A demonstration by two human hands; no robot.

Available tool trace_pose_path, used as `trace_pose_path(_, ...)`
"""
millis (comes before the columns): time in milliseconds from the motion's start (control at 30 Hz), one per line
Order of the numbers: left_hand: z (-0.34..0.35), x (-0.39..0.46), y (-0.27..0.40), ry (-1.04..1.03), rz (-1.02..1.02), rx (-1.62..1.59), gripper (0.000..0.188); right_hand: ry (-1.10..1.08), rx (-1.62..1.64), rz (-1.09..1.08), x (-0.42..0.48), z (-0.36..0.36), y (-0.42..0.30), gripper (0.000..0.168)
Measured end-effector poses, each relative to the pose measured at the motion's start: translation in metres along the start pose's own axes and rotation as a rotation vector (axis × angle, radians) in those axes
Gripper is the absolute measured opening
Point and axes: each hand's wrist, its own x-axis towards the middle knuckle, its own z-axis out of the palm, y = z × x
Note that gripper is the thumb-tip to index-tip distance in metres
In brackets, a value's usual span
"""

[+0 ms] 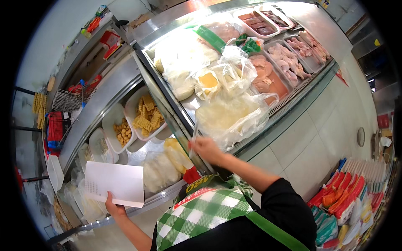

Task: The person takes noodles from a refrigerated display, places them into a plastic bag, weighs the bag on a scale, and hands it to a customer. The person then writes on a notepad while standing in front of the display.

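Observation:
My left hand [115, 207] holds a white sheet or booklet [114, 182] by its lower edge, thumb on top. Small rows of print show at its left side. My right hand [206, 151] is blurred, with its fingers curled near the divider [163, 103] between two refrigerated cases. A thin translucent edge runs beside those fingers; I cannot tell whether they grip it. Just beyond that hand lies a clear plastic bag of pale food [230, 113]. Below the divider, bags of white food [161, 171] and a yellowish bag [177, 153] rest in the left case.
Tubs of golden crinkled pieces [147, 116] and small brown cubes [122, 131] stand in the left case. Trays of raw poultry [287, 61] and dark red meat [257, 23] fill the right case. A wire basket [73, 97] sits beyond; packaged goods [342, 194] stand at lower right.

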Motion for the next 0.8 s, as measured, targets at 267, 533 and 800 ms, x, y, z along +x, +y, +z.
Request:
trace_pose_path(267,-0.022,-0.041,-0.001,0.215,-0.003,0.016,0.040,0.690,-0.535,-0.434,0.246,-0.083,0.087,0.024)
trace_pose_path(533,-0.055,-0.067,0.014,0.430,0.133,0.000,0.040,0.359,0.092,-0.011,0.331,-0.099,0.069,0.026)
trace_pose_path(800,-0.099,-0.080,0.020,0.509,0.195,-0.101,0.037,0.680,-0.225,0.170,0.353,-0.077,0.059,0.034)
